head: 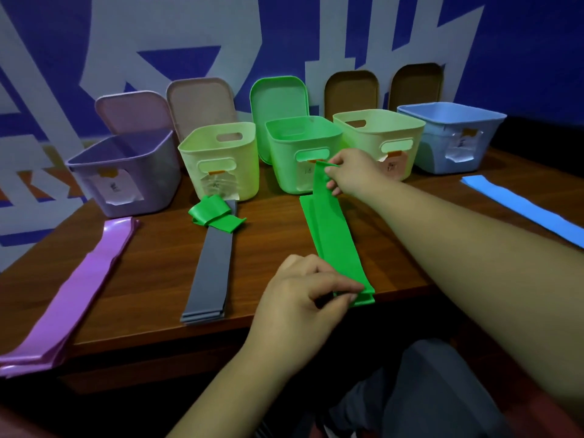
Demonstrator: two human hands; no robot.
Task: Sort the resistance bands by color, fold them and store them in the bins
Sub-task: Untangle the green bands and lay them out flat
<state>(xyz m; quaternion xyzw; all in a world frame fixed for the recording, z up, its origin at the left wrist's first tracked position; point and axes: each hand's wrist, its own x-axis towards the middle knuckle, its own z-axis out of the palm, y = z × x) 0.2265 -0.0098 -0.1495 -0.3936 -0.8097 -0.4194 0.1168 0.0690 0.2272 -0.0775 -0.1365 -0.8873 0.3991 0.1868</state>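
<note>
1. Fingers [343,282] and thumb of the left hand [300,298] pinch the near end of a green resistance band [338,245] at the front edge of the wooden table [151,248].
2. Curled fingers of the right hand [354,173] grip the band's far end, raised off the table just in front of the green bin [294,143].
3. Between the two hands the band lies flat and lengthwise, in layers.
4. At left, a crumpled green band [215,213] sits on the grey bands [210,267], near the purple bands [79,279]; a blue band [521,207] lies far right.

Glossy plastic bins [294,143], wood-grain table [164,257]
</note>
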